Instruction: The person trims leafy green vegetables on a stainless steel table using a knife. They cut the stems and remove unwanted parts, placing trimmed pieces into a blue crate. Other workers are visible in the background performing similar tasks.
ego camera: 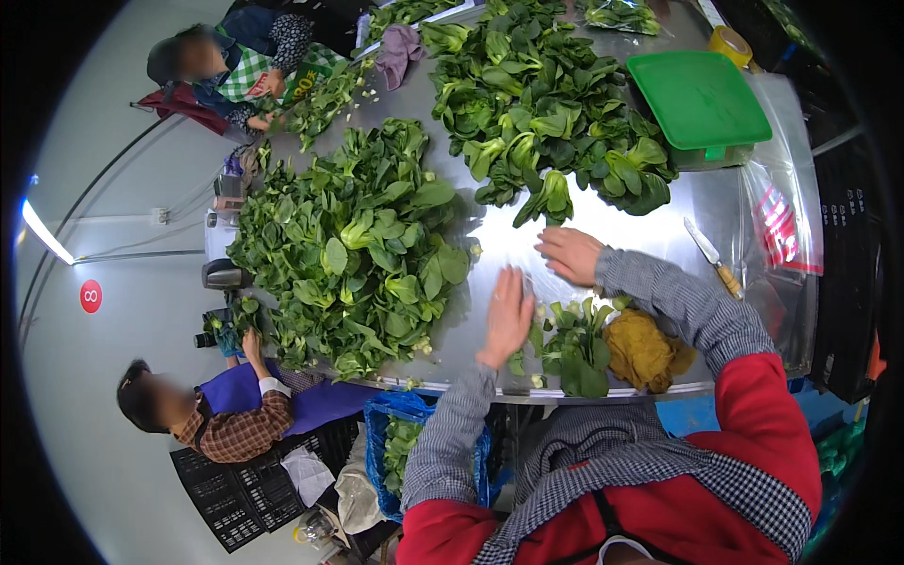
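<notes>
My left hand (507, 318) is stretched out flat over the stainless steel table (470, 332), with no object visible in it. Palm down, my right hand (571, 256) lies just below a single head of bok choy (552, 198), fingers slightly apart and nothing seen in them. Between my forearms, near the table's front edge, rest loose bok choy leaves and trimmings (575, 346). A crumpled mustard-yellow cloth (643, 346) sits beside them, close to my right sleeve. A knife with a wooden handle (713, 258) lies on the right.
Large bok choy piles fill the left (353, 247) and the back (530, 92). A scale with a green tray (699, 99), yellow tape (731, 46) and clear plastic bags (777, 162) are at right. A blue-lined crate (378, 452) stands below. Two co-workers (240, 417) handle greens at left.
</notes>
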A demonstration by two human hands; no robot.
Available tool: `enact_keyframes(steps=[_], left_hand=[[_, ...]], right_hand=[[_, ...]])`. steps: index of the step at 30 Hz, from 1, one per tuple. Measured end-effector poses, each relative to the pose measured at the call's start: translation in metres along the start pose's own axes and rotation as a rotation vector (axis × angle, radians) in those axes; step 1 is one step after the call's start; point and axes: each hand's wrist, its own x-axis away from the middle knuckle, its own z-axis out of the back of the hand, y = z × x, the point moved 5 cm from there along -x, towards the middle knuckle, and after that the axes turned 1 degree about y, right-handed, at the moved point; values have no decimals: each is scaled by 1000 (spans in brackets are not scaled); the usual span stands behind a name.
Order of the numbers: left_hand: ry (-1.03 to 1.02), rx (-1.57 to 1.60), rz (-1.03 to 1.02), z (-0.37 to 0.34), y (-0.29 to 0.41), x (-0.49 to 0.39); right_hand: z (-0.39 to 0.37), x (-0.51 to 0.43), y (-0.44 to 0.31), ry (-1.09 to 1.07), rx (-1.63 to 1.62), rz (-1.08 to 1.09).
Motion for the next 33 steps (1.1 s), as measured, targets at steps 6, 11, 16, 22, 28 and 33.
enact_keyframes(steps=[6,11,16,22,28,33], left_hand=[[144,-173,236,6,-53,-78],[118,28,190,-34,-18,-33],[-138,140,-9,-57,53,27],[-283,65,23,-21,46,97],[-158,-143,287,-26,20,139],[-32,-31,196,-56,37,109]], right_hand=[[4,-36,52,-450,405,-18],[29,12,63,-330,392,-206],[-25,79,-37,-597,145,-20],[41,129,-77,-454,-7,-87],[43,195,-109,-390,154,-363],[67,196,-123,151,-80,-579]])
